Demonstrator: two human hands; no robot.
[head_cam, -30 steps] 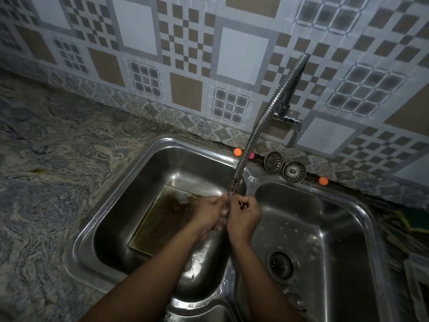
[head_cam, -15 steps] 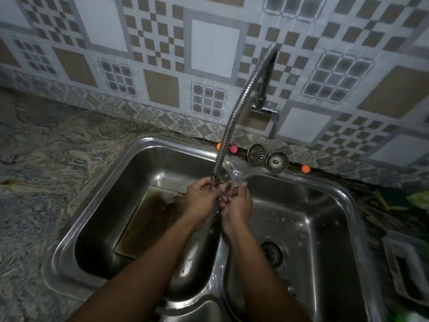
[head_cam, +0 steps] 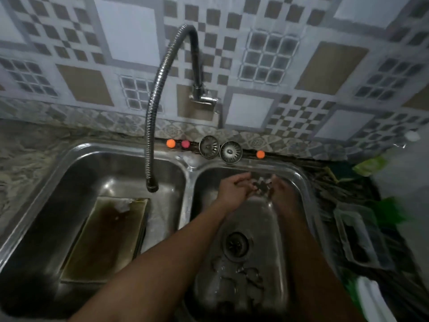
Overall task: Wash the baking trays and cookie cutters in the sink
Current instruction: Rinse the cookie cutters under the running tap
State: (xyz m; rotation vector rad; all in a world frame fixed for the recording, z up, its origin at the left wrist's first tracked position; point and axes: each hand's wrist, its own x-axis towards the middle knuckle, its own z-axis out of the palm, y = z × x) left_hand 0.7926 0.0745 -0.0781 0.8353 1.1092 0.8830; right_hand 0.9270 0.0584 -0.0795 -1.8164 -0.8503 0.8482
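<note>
A dirty rectangular baking tray (head_cam: 104, 238) leans in the left basin (head_cam: 76, 159), with brown residue and a bit of foam on it. Both my hands are over the back of the right basin (head_cam: 301, 182). My left hand (head_cam: 233, 190) and my right hand (head_cam: 279, 190) pinch a small metal cookie cutter (head_cam: 262, 185) between their fingertips. Several more cookie cutters (head_cam: 243, 277) lie wet on the right basin's floor, near the drain (head_cam: 235, 245). The flexible faucet's nozzle (head_cam: 152, 187) hangs over the left basin, apart from my hands.
Two drain strainers (head_cam: 209, 146) (head_cam: 231, 151) and small orange balls (head_cam: 170, 143) (head_cam: 260, 154) sit on the back ledge. A clear plastic container (head_cam: 357, 233), green packaging (head_cam: 371, 163) and a white object (head_cam: 371, 298) crowd the counter on the right. Marbled counter (head_cam: 23, 159) lies left.
Both hands moved with the cutter from under the faucet nozzle at the divider to the back of the right basin. The view shifted rightward.
</note>
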